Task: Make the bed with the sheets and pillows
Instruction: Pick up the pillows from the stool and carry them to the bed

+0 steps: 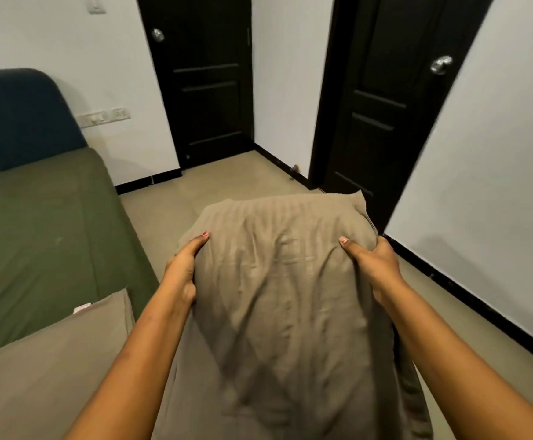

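White-walled bedroom. Beige striped fabric pillow (274,281) is up over the floor (227,182), just beside the olive-green sheeted bed (43,223). Left hand (182,268) and right hand (377,265) each have a grip on one side, I'd guess to carry it level to the dark blue headboard (14,115).

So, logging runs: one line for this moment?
left hand: grips beige striped fabric pillow | right hand: grips same | location: beside green-sheeted bed
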`<state>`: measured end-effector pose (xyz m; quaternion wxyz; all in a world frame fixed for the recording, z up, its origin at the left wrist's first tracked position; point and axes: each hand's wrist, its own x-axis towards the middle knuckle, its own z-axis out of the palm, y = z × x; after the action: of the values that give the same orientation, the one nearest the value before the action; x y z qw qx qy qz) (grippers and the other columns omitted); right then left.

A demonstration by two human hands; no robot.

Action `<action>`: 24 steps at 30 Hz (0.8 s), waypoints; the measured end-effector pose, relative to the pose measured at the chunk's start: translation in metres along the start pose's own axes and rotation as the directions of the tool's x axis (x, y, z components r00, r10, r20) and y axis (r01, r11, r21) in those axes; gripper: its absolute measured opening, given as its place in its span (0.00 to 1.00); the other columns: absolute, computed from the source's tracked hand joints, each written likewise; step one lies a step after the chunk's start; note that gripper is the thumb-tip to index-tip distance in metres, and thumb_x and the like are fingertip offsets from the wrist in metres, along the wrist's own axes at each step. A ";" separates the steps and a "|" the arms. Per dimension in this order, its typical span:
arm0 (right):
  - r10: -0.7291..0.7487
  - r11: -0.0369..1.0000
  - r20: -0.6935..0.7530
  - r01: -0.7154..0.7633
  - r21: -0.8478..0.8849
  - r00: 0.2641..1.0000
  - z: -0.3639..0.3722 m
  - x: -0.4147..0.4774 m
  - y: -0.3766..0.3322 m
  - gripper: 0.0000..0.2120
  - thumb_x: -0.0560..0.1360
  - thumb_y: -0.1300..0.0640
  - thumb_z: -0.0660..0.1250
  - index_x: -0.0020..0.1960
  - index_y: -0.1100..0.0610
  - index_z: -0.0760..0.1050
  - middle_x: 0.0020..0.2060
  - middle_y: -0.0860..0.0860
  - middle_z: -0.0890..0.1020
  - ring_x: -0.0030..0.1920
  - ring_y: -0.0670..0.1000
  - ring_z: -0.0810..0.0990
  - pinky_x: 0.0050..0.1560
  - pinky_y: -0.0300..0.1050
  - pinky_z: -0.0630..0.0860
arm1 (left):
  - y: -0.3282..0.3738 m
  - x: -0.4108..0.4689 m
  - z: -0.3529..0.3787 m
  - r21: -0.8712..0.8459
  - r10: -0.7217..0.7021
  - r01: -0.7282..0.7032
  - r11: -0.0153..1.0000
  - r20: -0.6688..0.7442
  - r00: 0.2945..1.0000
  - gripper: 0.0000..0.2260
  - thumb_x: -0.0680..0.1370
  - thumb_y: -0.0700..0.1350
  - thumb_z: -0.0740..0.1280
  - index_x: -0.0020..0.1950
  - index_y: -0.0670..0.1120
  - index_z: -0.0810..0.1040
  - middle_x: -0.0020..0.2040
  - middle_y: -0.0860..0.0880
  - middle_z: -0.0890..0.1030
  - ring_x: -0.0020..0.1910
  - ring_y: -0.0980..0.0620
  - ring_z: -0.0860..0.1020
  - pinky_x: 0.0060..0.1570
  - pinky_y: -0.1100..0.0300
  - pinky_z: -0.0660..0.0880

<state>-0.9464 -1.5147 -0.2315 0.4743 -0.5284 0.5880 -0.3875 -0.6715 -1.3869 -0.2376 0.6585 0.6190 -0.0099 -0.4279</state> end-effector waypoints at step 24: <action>-0.211 0.931 0.700 0.359 -0.069 0.682 0.423 0.353 -0.175 0.33 0.70 0.48 0.73 0.71 0.55 0.67 0.64 0.53 0.76 0.61 0.57 0.76 0.63 0.55 0.73 | 0.138 0.292 0.001 -0.066 0.036 -0.087 0.994 -0.550 0.834 0.25 0.74 0.59 0.67 0.63 0.45 0.70 0.52 0.47 0.77 0.50 0.45 0.76 0.51 0.51 0.72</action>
<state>-0.4899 -1.8690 -0.2222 0.5341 -0.7634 0.3185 -0.1746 -0.4110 -1.5743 -0.2745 0.6739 0.6852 0.1779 -0.2114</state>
